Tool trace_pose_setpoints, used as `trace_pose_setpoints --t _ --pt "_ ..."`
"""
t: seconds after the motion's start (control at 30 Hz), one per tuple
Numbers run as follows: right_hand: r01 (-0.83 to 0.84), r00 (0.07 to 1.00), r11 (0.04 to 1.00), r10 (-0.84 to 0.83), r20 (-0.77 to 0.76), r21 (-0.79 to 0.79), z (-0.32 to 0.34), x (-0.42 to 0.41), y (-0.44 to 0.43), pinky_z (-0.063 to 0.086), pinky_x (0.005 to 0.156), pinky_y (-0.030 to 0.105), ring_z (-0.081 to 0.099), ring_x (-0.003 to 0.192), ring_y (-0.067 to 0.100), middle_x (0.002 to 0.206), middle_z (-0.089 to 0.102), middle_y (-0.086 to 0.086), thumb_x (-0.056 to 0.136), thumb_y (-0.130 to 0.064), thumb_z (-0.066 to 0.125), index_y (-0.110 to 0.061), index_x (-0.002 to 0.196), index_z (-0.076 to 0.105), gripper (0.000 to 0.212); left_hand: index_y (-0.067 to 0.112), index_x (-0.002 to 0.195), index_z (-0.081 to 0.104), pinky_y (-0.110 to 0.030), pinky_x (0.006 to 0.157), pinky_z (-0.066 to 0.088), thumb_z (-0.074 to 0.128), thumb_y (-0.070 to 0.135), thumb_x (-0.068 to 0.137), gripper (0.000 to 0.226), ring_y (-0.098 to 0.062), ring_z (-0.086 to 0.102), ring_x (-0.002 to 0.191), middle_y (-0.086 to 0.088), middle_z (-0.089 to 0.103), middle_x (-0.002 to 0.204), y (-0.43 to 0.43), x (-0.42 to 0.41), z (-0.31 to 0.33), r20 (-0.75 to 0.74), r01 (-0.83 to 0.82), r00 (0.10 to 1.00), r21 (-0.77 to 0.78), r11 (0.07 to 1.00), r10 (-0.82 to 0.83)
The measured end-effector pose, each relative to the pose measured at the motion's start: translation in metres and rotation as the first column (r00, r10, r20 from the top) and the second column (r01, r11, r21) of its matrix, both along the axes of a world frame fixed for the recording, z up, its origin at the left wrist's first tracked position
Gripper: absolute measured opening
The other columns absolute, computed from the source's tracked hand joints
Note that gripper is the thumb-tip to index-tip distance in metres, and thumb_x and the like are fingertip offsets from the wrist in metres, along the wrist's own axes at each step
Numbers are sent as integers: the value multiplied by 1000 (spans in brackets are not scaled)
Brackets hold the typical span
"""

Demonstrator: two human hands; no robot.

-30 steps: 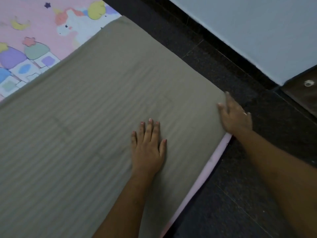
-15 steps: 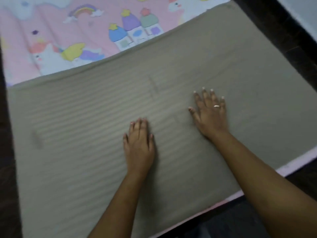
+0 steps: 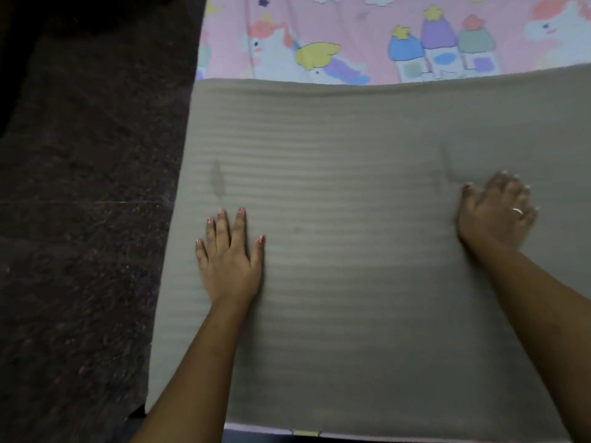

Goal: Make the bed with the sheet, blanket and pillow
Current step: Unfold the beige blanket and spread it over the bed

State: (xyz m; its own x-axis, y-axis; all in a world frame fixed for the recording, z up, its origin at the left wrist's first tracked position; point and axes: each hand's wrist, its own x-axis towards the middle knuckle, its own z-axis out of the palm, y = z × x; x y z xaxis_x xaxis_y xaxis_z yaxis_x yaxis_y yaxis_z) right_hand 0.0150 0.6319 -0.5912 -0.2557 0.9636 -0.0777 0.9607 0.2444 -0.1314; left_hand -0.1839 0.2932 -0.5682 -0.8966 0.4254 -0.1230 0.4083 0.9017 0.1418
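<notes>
A grey-brown striped blanket [image 3: 351, 193] lies spread flat over the near part of the bed. Beyond its far edge shows the pink sheet [image 3: 351, 33] printed with unicorns and castles. My left hand [image 3: 228, 254] presses flat on the blanket near its left edge, fingers straight and spread. My right hand [image 3: 499, 212] rests on the blanket toward the right, fingers extended and blurred with motion; it wears a ring. No pillow is in view.
Dark speckled floor [image 3: 83, 219] runs along the left side of the bed. A thin pink strip of the bed's edge [image 3: 256, 428] shows below the blanket at the bottom.
The view has swung left, bringing the blanket's left edge and the floor into sight. My hands have slid apart across the blanket, the left toward the left edge, the right outward.
</notes>
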Motion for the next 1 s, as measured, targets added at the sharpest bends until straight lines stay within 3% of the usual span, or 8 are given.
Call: trace_pose_setpoints --t 0.23,0.47,0.67,0.77,0.83,0.9,0.93,1.0 --pt "-105 993 994 106 -47 21 2 -77 -42 11 114 56 15 143 39 155 19 19 92 -53 23 -2 149 20 76 34 149 17 -51 112 20 27 64 91 66 -27 18 143 -6 17 157 -57 -17 12 78 -251 966 37 967 248" --pt "-399 910 917 400 -109 28 -9 -237 -157 9 115 50 18 144 33 156 24 13 94 -51 31 -8 149 26 70 36 146 25 -41 93 41 32 60 92 60 -36 53 117 -14 54 134 -84 -32 12 353 -582 786 144 800 508" --pt "-547 825 837 541 -166 13 1 -322 -250 3 117 47 10 146 28 159 17 4 96 -50 29 -16 151 19 66 32 141 39 -41 93 41 24 58 94 55 -34 53 117 -8 56 132 -87 -35 4 359 -610 771 175 773 527" --pt "-748 664 663 746 -57 -35 15 -340 -282 -4 114 55 3 147 28 160 12 5 95 -59 25 -18 151 19 70 26 141 40 -40 93 41 23 52 97 53 -32 51 119 -8 54 135 -85 -34 6 341 -615 772 186 766 536" --pt "-914 370 373 928 51 -161 25 -350 -300 -8 110 62 8 147 25 158 19 6 92 -66 20 -21 148 29 72 20 140 41 -41 95 39 26 42 100 48 -31 49 122 -9 53 135 -83 -33 6 254 -589 804 227 775 537" --pt "-956 91 71 994 -57 -286 33 -355 -307 -9 110 62 21 144 18 153 34 -1 93 -66 19 -28 142 41 66 13 138 43 -47 99 40 32 27 100 42 -31 48 123 -11 52 135 -75 -32 5 122 -523 852 254 813 510" --pt "-959 57 -6 975 -214 -285 38 -355 -305 -5 113 57 23 143 15 151 36 -5 96 -61 24 -29 141 44 59 10 137 44 -50 100 39 35 20 97 42 -31 48 124 -13 52 135 -69 -33 4 56 -481 873 267 835 485" --pt "-986 134 71 868 -477 -148 47 -351 -281 7 117 47 23 144 16 151 36 -3 99 -47 37 -23 141 44 49 9 136 45 -54 104 35 42 12 91 45 -30 45 128 -11 50 137 -46 -35 4 -35 -382 913 275 882 406"
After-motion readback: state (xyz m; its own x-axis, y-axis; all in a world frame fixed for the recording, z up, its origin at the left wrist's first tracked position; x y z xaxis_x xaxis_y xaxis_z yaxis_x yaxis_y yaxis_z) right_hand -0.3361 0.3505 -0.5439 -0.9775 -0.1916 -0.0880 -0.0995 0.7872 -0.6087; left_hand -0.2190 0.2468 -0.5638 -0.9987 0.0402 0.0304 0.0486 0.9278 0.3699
